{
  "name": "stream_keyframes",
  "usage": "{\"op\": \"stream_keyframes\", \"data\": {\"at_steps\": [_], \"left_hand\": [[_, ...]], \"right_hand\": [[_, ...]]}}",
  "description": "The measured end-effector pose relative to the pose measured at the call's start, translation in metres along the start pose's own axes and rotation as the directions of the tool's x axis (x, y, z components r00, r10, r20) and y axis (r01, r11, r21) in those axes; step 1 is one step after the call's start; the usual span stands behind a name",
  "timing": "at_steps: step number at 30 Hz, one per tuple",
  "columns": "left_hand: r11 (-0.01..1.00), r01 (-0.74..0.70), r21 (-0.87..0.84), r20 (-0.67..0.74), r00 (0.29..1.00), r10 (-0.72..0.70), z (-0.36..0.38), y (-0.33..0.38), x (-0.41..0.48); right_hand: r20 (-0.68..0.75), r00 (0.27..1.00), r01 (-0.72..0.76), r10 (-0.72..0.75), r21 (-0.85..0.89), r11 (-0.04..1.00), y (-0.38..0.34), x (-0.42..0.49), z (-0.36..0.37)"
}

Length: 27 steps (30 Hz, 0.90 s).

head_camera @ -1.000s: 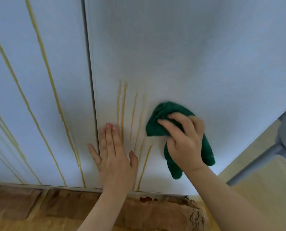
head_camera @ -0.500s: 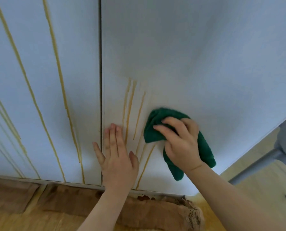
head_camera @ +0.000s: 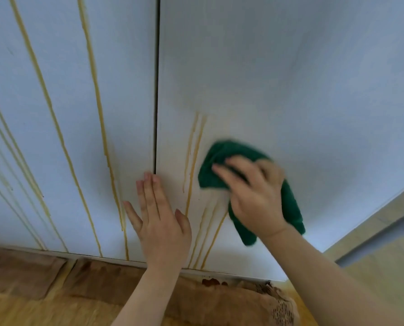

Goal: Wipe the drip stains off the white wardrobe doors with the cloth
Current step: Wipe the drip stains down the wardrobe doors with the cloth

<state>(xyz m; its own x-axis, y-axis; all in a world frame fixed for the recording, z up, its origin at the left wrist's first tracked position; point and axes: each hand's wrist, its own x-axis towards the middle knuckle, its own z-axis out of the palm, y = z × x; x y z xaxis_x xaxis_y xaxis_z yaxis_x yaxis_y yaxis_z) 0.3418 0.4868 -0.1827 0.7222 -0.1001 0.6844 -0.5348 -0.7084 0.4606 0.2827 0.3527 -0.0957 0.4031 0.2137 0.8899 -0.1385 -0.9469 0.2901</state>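
Two hands: both up on the white wardrobe doors.
Right hand (head_camera: pixel 255 198): fingers curled round the green cloth (head_camera: pixel 222 156), pressing it on the right door (head_camera: pixel 290 78); blurry from fast rubbing.
Left hand (head_camera: pixel 163 220): fingers straight and flat, holding nothing, tips at the dark gap (head_camera: pixel 157 90) between the doors.
Just changed: cloth slid over the middle drips; top parts of those now gone, only faint smears there.
Still dirty: two long drips (head_camera: pixel 192 161) just left of the cloth, short ones below it, and long lines (head_camera: pixel 99 109) down the left door (head_camera: pixel 62 67).
Meaning: a good sign for the rubbing, but lots left to do.
Cloth feel: soft, fluffy, bunched up, one end hanging loose.
Drip look: thin, yellow-brown, maybe sticky.
Door feel: smooth, hard, flat.
Floor: crumpled brown paper (head_camera: pixel 102 274) under the doors, with a dark spot on it.
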Motion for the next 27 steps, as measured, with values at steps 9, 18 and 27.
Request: {"op": "stream_keyframes", "data": {"at_steps": [9, 18, 27], "left_hand": [[1.000, 0.026, -0.009, -0.036, 0.999, -0.027, 0.002, 0.000, 0.009], [0.998, 0.053, -0.043, -0.074, 0.996, -0.056, 0.004, -0.001, 0.012], [0.999, 0.028, 0.023, -0.030, 0.999, -0.028, 0.007, -0.016, 0.000]], "right_hand": [[-0.029, 0.993, 0.114, -0.116, -0.059, 0.992, -0.016, -0.010, 0.022], [-0.304, 0.911, -0.271, 0.278, 0.065, 0.960, -0.033, 0.095, 0.021], [0.183, 0.923, 0.326, -0.339, 0.099, 0.940, -0.022, -0.023, 0.019]]}}
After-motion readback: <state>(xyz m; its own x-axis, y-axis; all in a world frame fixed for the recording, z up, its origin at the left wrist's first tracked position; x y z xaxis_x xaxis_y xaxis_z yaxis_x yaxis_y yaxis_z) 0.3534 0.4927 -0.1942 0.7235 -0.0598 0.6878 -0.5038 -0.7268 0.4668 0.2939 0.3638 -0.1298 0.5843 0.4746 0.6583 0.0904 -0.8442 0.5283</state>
